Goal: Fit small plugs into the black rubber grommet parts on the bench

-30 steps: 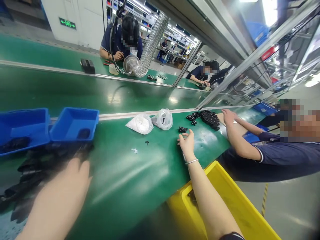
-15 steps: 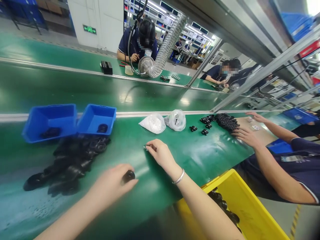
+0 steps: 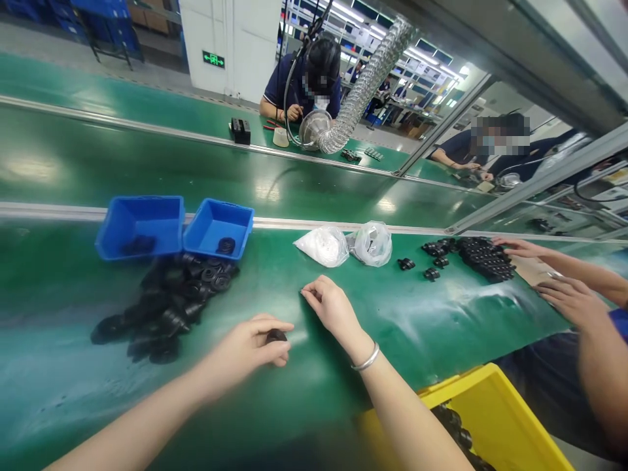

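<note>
My left hand (image 3: pixel 252 350) is closed round a small black round part (image 3: pixel 276 336), held just above the green table (image 3: pixel 275 392). My right hand (image 3: pixel 331 307) rests on the table a little to its right, fingertips pinched together on something too small to make out. A heap of black ring-shaped parts (image 3: pixel 169 307) lies to the left of both hands.
Two blue bins (image 3: pixel 142 226) stand behind the heap, each with a black part inside. Two clear plastic bags (image 3: pixel 343 245) lie farther back. A co-worker's hands (image 3: pixel 564 297) work beside rows of black parts (image 3: pixel 483 258) at the right. A yellow crate (image 3: pixel 490 418) sits below the table edge.
My left hand has come away from the heap holding a black part and moved toward the middle. My right hand drew back from the far small parts and pinched down near the left hand.
</note>
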`<state>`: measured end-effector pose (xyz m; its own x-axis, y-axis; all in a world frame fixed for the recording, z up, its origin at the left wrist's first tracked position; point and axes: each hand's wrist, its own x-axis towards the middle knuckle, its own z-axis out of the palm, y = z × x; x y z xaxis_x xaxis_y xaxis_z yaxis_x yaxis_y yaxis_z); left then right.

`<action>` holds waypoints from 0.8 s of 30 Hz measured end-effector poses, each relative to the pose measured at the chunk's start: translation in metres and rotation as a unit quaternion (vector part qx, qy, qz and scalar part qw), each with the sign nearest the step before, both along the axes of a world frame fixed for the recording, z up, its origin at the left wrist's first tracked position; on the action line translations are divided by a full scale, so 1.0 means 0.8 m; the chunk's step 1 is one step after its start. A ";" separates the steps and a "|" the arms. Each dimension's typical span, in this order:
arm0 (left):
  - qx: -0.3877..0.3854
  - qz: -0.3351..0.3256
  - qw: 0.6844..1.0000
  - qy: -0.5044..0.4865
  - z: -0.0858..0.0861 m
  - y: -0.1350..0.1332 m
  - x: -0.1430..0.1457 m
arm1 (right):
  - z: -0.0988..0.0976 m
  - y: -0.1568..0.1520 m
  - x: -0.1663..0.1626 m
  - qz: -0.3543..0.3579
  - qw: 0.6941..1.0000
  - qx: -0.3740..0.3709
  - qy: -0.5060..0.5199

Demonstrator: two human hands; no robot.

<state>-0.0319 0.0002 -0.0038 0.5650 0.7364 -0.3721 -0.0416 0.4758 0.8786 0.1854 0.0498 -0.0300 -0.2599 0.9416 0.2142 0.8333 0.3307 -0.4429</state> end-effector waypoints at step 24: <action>0.099 0.025 0.994 0.048 -0.030 -0.005 0.004 | 0.028 -0.073 -0.053 0.111 0.982 0.009 0.154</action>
